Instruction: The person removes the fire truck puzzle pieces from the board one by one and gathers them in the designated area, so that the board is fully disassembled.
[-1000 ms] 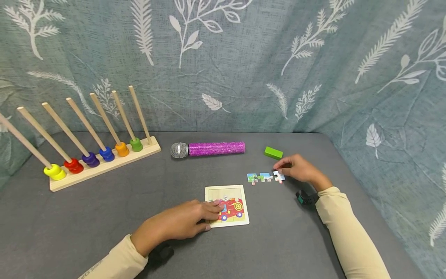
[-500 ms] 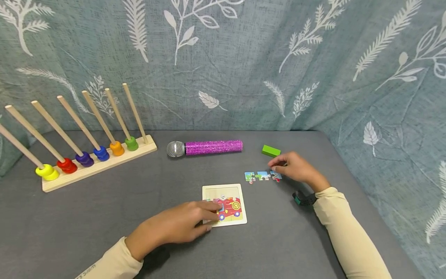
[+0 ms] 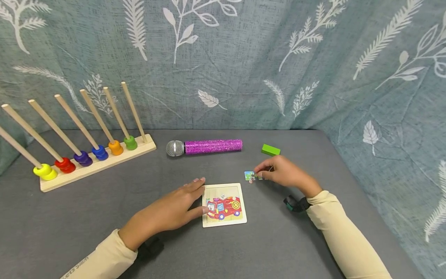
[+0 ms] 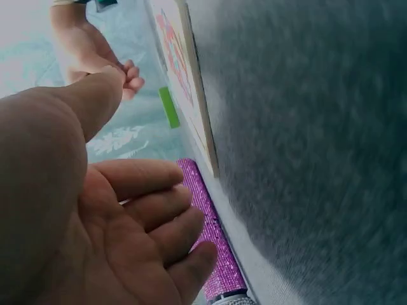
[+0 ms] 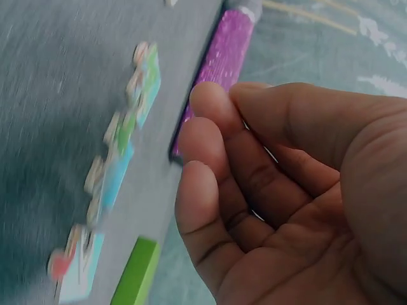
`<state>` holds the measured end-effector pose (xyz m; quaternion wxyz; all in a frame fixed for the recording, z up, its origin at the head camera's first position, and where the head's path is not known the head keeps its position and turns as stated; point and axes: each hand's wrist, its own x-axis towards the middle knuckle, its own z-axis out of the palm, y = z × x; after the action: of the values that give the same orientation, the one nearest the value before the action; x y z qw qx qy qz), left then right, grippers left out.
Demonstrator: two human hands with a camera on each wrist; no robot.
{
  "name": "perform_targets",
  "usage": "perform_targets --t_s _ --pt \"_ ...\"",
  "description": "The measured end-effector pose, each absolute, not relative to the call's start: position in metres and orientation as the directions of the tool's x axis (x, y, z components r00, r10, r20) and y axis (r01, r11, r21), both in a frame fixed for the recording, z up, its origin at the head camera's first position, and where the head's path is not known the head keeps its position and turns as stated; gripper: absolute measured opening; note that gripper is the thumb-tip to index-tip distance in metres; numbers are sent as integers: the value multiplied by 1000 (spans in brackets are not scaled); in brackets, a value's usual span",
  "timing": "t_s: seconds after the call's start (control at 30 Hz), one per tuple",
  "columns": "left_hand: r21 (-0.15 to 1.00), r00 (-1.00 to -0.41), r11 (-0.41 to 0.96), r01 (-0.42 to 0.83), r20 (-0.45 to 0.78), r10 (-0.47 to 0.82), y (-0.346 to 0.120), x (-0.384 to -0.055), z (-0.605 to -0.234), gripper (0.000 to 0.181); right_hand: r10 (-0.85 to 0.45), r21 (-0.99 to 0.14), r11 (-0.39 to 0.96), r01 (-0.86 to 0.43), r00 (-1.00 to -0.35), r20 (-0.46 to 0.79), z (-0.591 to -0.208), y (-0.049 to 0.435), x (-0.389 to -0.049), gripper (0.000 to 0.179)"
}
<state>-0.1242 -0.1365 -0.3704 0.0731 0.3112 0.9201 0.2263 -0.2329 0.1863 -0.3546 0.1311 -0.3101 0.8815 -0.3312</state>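
Note:
A square wooden puzzle tray [image 3: 242,195] holding a red fire truck picture lies in the middle of the table. My left hand [image 3: 170,207] is at its left side, fingers extended, with fingertips by the upper left corner and the thumb over the left edge. To the right of the tray, my right hand [image 3: 285,172] is low over a row of small jigsaw pieces, thumb against index finger. Three pieces show in the right wrist view: a green-blue one [image 5: 151,82], a middle one [image 5: 117,175] and a white-and-red one [image 5: 79,273]. Nothing shows between its fingertips.
A green block [image 3: 271,150] lies just behind my right hand. Farther back is a purple glittery microphone [image 3: 213,146]. A wooden peg stand [image 3: 104,164] with coloured rings occupies the left, and a leaf-patterned curtain [image 3: 223,77] hangs behind the table.
My left hand has come off the puzzle picture to the tray's left side, uncovering the truck's front. My right hand has moved left, from the right-hand jigsaw piece to over the middle one.

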Motion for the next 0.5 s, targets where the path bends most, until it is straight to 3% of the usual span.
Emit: perform_targets --t_s 0.27,0.5 --pt "360 -810 762 539 -25 585 -138 -127 -368 70 -702 -824 445 -350 -708 -79 -362 164 -225 21" --pt "348 -808 791 503 -135 573 -137 -126 -370 85 -727 -843 399 -359 -685 -52 -370 146 -213 20"
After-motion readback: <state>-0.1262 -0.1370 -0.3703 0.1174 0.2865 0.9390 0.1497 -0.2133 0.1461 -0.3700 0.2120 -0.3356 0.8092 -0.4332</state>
